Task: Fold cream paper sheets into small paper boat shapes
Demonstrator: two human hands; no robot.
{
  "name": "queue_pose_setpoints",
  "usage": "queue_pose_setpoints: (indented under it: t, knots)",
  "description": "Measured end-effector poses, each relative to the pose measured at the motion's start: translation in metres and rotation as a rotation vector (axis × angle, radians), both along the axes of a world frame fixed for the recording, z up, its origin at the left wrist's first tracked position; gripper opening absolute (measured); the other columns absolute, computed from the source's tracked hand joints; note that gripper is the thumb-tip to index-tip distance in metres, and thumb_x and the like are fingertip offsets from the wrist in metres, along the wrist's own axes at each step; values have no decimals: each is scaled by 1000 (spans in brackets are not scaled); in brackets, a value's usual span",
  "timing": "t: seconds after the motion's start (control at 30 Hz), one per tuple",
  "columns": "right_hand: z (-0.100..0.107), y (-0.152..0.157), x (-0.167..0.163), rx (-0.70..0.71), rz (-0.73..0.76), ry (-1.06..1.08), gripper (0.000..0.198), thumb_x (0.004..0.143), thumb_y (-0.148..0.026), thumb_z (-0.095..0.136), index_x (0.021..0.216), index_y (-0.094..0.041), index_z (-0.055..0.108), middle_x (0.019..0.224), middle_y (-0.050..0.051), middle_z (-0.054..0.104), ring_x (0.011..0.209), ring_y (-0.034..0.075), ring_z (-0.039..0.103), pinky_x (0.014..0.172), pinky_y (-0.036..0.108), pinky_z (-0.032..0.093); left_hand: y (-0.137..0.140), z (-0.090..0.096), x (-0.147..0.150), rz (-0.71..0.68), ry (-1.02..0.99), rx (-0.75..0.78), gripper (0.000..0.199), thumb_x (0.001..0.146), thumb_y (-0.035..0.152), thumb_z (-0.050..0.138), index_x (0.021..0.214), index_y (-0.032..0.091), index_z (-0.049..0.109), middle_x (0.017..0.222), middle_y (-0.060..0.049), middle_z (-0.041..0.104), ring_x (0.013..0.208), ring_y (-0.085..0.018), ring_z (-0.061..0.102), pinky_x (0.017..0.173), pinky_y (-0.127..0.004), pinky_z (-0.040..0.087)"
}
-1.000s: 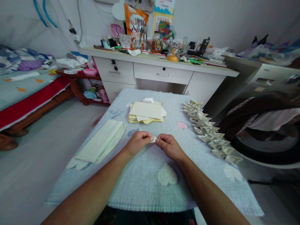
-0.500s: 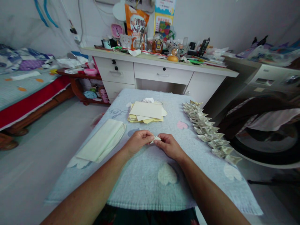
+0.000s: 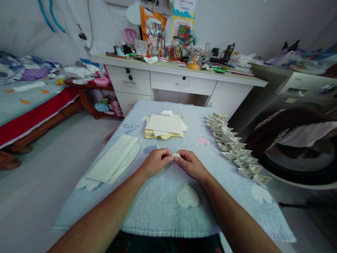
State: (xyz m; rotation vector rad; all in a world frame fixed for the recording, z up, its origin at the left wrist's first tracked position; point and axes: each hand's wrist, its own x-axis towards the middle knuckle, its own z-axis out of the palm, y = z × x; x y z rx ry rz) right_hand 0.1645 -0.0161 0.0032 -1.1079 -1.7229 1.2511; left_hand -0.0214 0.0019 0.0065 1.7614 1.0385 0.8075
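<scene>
Between my fingertips is a small folded piece of pale paper (image 3: pixel 176 154), mostly covered by the fingers. My left hand (image 3: pixel 157 161) pinches its left side and my right hand (image 3: pixel 190 162) pinches its right side. Both hands are just above the middle of the cloth-covered table (image 3: pixel 163 207). Beyond them lies a stack of cream and yellow paper sheets (image 3: pixel 164 124). To the left rests a folded pale green-white cloth or sheet (image 3: pixel 114 159). Along the right edge runs a row of several folded paper boats (image 3: pixel 233 146), nested closely together.
A white desk (image 3: pixel 181 84) crowded with small objects, an orange snack bag (image 3: pixel 152 30) and a jar (image 3: pixel 176 49) stands past the table. At the right is a front-loading washing machine (image 3: pixel 302 84) with clothes hanging from its door. A bed (image 3: pixel 31 102) is on the left.
My fingertips have drawn closer together over the folded paper, so less of it shows. The stack, the folded cloth and the row of boats have not moved.
</scene>
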Motion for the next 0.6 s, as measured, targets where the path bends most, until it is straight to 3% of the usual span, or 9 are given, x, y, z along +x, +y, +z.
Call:
queue_pose_setpoints:
  t: [0.33,0.6]
  knots:
    - [2,-1,-2,85,-36,-25,37,86,-48,55,66,-17,50,61,-5,35,58,10,33,55,23,28,1,-6,0,-34,-52,-19,24,81,35,57,69,14,57,60,4,46,58,-10,41,55,-21,31]
    - [1,-1,-1,100,17,-53,37,87,-50,53,72,-16,54,63,-4,41,60,10,37,58,22,31,3,-4,-4,-33,-60,-43,23,79,34,62,81,12,67,72,-2,63,68,-13,53,64,-23,40]
